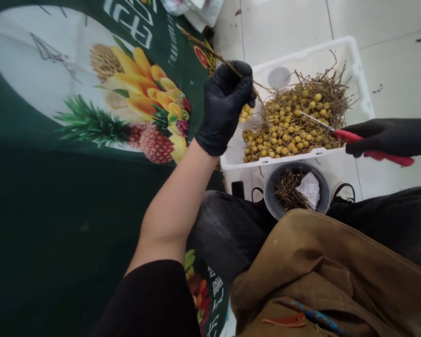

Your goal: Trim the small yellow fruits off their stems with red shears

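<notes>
My left hand [221, 110], in a black glove, is closed round a long thin twig [210, 50]. The twig's lower end reaches over the white plastic crate [364, 89]. Inside the crate lies a heap of small round yellow-brown longans [284, 133] on their stems. At the right, my right hand [389, 135], also gloved in black, grips red-handled scissors [349, 136]. Their thin metal blades point left above the longans; whether the blades are parted is hard to see.
A grey bucket [267, 193] with cut twigs [290, 187] and crumpled white paper [309, 189] stands between my feet, just below the crate. A dark phone-like object [237, 189] lies on the tiled floor [273, 21]. Along the left runs a green fruit-printed surface [73, 187].
</notes>
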{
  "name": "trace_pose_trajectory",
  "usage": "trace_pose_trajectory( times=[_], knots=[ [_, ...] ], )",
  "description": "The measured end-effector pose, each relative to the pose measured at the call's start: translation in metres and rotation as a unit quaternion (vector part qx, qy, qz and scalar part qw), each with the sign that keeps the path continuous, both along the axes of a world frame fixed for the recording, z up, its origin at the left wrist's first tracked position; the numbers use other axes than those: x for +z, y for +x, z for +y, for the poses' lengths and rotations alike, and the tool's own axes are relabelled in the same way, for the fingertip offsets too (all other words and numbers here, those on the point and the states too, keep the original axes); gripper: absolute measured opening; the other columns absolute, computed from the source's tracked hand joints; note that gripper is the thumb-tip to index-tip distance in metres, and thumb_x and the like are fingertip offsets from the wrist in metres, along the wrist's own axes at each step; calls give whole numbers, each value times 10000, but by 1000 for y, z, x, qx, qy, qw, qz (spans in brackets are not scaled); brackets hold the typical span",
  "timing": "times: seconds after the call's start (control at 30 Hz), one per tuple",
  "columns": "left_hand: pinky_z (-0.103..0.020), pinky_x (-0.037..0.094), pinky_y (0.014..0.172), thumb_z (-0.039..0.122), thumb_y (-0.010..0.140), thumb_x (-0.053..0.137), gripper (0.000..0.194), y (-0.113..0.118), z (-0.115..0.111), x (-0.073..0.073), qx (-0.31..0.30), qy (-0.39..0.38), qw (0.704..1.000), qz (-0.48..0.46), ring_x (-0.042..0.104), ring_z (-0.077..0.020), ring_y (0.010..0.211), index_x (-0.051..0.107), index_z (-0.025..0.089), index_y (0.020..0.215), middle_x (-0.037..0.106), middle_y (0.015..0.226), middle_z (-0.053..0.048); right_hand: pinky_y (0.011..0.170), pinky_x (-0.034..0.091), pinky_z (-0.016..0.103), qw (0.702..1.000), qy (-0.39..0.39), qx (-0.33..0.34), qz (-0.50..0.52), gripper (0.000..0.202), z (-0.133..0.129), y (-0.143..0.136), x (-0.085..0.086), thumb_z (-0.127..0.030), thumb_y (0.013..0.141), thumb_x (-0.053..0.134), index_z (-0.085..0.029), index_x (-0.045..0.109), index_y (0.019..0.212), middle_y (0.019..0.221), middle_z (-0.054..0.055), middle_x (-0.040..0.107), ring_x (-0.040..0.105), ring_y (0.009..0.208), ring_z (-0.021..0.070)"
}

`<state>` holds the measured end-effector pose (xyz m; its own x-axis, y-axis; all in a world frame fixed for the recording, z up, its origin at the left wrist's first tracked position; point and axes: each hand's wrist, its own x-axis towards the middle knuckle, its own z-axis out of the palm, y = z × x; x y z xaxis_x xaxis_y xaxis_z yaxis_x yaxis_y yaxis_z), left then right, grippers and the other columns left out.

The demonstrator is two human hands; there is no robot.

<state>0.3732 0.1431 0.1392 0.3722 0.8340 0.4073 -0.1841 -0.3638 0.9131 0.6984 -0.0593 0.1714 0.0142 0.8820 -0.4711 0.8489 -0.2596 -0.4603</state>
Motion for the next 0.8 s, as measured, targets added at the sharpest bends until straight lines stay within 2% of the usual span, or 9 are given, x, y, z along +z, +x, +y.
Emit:
trace_pose_trajectory(
  times=[0.1,0.2,0.27,0.37,0.5,0.6,0.67,0.73,0.8],
  knots=[
    [-393,532,606,569,767,923,313,7,6,-3,25,9,1000,-4,571,-170,634,760,392,967,734,899,33,795,528,437,987,10,122,-109,553,-12,-6,-18,-415,1036,694,-224,769,1549,1184,188,825,730,913,319],
    [-390,542,618,435,757,885,235,10,4,6,27,-8,999,-27,574,-169,646,782,363,956,740,900,25,784,463,436,953,73,173,-239,694,-19,-22,-23,-457,1054,625,-174,642,1688,1249,251,782,735,1010,380],
    [-381,555,632,385,764,882,211,11,1,14,30,-23,998,-40,599,-175,675,795,355,953,741,906,18,788,450,425,942,77,167,-280,722,-18,-40,-18,-472,1032,629,-157,616,1681,1260,262,777,735,1061,409],
    [-374,572,650,389,762,884,224,13,-1,20,36,-35,998,-43,619,-190,713,787,366,963,744,936,11,826,474,430,945,85,118,-293,668,-4,-71,-9,-449,1026,627,-124,637,1610,1305,288,774,741,1106,434],
    [-414,590,689,514,735,927,287,22,6,9,32,-32,999,-23,635,-232,739,772,417,955,739,919,-2,832,487,414,966,70,58,-242,408,21,-98,-11,-316,1054,584,-111,787,1342,1237,283,814,771,1103,407],
    [-433,578,695,605,774,931,316,24,10,-1,22,-9,1000,-15,637,-224,726,759,433,976,755,937,14,818,487,402,971,53,28,-230,332,28,-92,-14,-350,1059,598,-148,831,1181,1179,256,826,780,1066,379],
    [-408,573,674,628,806,940,331,21,4,1,6,5,1000,-16,629,-185,688,767,407,982,757,925,38,794,478,409,972,47,0,-229,373,26,-73,-11,-432,1061,584,-167,830,1153,1102,241,821,759,981,351],
    [-376,585,642,608,809,980,335,15,-14,11,-21,7,1000,-15,634,-158,657,790,371,949,752,899,44,775,461,429,972,36,-27,-229,422,21,-48,-6,-489,1055,554,-180,826,1148,978,221,801,713,885,332],
    [-360,622,644,559,832,1005,303,9,-42,22,-76,-5,997,15,682,-161,679,817,341,928,767,912,22,776,446,445,971,25,-52,-231,447,16,-24,0,-505,1045,548,-184,823,1189,902,207,782,678,837,326]
  ],
)
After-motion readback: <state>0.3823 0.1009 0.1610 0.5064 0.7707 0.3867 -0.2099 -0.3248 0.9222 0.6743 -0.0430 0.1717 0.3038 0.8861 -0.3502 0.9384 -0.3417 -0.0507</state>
